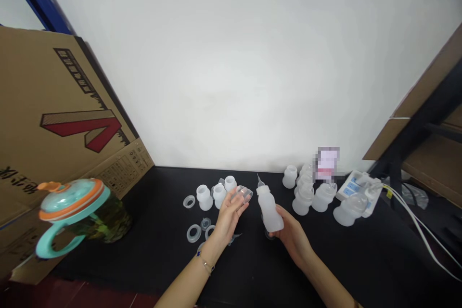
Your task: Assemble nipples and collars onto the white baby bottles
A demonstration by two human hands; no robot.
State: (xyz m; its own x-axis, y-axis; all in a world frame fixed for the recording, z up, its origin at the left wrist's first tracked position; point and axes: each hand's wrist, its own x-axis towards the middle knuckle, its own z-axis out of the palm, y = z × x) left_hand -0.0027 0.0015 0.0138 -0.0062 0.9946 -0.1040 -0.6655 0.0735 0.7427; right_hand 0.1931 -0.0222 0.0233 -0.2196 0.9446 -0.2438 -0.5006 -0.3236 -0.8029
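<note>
My right hand [291, 236] grips a small translucent white bottle [270, 208] with a thin pointed tip, held upright and leaning slightly left above the black table [162, 250]. My left hand [228, 219] is closed on a clear plastic cap [243, 194], held just left of the bottle's top. A thin bracelet sits on my left wrist. Under and left of my left hand lie translucent rings [194, 233] and small white bottles [204, 196].
A group of white bottles [310, 192] stands at the back right beside a white device [357, 187] with cables. A teal and orange lidded jug [77, 211] stands at the left before a large cardboard box [54, 120]. A white wall rises behind.
</note>
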